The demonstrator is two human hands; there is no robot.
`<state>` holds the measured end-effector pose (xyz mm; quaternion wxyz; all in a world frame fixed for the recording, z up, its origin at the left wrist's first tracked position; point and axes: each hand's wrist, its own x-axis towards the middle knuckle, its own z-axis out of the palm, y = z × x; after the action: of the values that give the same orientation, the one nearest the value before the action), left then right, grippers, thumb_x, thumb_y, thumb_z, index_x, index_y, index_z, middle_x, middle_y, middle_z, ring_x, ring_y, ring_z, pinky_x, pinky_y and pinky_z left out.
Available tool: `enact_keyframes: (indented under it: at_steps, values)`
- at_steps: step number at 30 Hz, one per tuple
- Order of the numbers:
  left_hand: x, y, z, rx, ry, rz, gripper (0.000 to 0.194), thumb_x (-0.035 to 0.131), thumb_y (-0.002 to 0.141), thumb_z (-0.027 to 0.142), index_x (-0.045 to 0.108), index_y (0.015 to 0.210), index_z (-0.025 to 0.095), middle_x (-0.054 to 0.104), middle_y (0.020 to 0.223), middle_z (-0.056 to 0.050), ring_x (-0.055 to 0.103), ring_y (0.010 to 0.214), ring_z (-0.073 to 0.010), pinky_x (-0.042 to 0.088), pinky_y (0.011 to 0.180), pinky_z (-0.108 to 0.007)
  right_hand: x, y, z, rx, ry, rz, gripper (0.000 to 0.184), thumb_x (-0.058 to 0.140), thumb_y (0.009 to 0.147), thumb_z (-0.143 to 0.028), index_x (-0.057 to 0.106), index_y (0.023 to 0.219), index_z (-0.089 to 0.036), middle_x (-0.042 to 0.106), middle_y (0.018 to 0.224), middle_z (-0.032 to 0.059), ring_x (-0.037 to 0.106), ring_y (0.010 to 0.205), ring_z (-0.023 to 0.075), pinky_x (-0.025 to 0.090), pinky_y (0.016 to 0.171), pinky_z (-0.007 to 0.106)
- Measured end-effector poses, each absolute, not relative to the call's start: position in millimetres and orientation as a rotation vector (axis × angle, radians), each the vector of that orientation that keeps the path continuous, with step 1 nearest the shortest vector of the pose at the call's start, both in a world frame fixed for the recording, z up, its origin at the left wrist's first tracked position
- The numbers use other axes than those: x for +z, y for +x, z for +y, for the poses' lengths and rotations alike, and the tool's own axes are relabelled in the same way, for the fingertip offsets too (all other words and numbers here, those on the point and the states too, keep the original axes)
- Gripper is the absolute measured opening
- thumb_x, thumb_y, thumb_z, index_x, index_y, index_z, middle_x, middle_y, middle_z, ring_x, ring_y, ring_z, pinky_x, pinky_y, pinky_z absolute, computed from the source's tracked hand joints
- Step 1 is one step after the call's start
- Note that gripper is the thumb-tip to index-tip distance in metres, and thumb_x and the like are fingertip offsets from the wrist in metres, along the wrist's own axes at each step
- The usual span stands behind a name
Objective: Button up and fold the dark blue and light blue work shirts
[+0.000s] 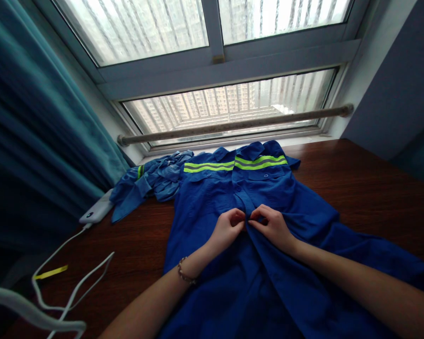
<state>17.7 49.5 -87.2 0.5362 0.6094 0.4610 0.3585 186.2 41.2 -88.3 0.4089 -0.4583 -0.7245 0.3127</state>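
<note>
- Because its front placket is being closed, the blue work shirt (254,221) is spread flat on the wooden table (367,188), collar toward the window.
- The placket is pinched at mid-chest by the left hand (228,228) and right hand (272,226).
- A crumpled shirt (155,181) and a power bank (97,211) lie left of the shirt.

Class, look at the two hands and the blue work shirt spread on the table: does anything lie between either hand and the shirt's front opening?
Nothing visible does. The left hand and right hand both pinch the front placket of the blue work shirt directly, fingertips almost meeting. The crumpled second shirt, phone and white cable lie off to the left.
</note>
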Motion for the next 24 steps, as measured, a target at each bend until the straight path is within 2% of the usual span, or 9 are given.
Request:
enact_keyframes:
  at_steps: [6,13,24]
  values:
    - [-96,21,51,0.899,1.17,1.075,0.026,0.067,0.063,0.032,0.052,0.074,0.014,0.052,0.067,0.002,0.051,0.062,-0.0093,0.043,0.057,-0.019,-93,183,42,0.737,-1.13,-1.862,0.004,0.057,0.074,-0.018,0.054,0.073,-0.017,0.051,0.071,-0.0008,0.05,0.067,0.0113,0.04,0.06,0.023]
    - [-100,20,49,0.975,0.908,1.005,0.025,0.068,0.062,0.024,0.049,0.075,0.014,0.049,0.067,0.003,0.051,0.058,-0.0072,0.044,0.055,-0.018,-98,180,44,0.875,-1.111,-1.807,0.01,0.059,0.073,-0.024,0.053,0.079,-0.018,0.054,0.074,-0.0007,0.052,0.067,0.0115,0.041,0.058,0.022]
    - [-98,22,49,1.032,0.863,0.923,0.031,0.067,0.067,0.026,0.045,0.087,0.017,0.053,0.062,0.004,0.053,0.052,-0.0064,0.044,0.053,-0.017,-104,184,49,1.074,-1.094,-1.708,0.023,0.061,0.072,-0.037,0.054,0.083,-0.017,0.057,0.076,0.0001,0.055,0.07,0.0129,0.044,0.063,0.024]
